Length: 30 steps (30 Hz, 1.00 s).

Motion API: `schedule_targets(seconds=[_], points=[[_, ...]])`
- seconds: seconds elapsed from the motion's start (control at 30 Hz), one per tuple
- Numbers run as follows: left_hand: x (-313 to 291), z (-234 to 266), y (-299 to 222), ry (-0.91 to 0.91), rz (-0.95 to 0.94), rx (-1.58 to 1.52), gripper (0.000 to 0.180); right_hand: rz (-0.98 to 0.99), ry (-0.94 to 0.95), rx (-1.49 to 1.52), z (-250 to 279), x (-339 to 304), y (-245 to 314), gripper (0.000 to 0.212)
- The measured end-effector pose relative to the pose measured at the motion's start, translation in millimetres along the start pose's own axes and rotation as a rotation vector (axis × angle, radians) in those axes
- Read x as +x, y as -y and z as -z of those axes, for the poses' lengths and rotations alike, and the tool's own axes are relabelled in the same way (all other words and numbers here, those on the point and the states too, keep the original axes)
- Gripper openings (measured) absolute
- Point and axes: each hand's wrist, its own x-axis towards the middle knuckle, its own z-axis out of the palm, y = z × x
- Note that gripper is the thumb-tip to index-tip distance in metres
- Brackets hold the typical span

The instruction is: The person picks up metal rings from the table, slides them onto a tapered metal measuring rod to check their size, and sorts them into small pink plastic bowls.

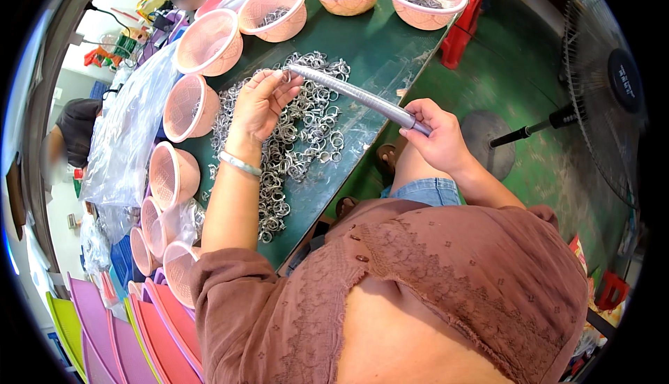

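My right hand (437, 133) grips the rod (355, 94)'s thick end, probably for control; left hand (261, 102) pinches likely a ring (287, 70) by its tip, over the desk (366, 42)'s edge nearest me.

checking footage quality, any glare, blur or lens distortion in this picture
Head view: fisheye bending toward a black rim; head view: glare on the plastic sheeting and sheen on the metal rod; head view: two blurred patches at left.
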Motion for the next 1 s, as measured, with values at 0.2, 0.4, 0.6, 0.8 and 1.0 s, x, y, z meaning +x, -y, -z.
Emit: schedule_targets(seconds=[0.2, 0.4, 0.6, 0.8, 1.0], points=[[-16.3, -29.9, -2.2, -0.120, -0.123, 0.131, 0.024, 0.075, 0.024, -0.178, -1.4, 0.4, 8.8, 0.026], [-26.8, -26.3, 12.4, 0.009, -0.116, 0.125, 0.023, 0.152, 0.025, -0.220, -7.4, 0.4, 17.3, 0.026], [-46.0, -28.1, 20.9, 0.160, -0.071, 0.050, 0.028, 0.266, -0.008, -0.282, -14.0, 2.9, 24.5, 0.027], [-64.0, -47.9, 32.2, 0.184, -0.094, 0.189, 0.030, 0.480, -0.030, -0.432, -27.9, 7.8, 31.8, 0.034], [-73.1, -45.9, 38.0, 0.138, -0.210, 0.201, 0.034, 0.598, -0.053, -0.476, -34.9, 9.5, 33.1, 0.038]])
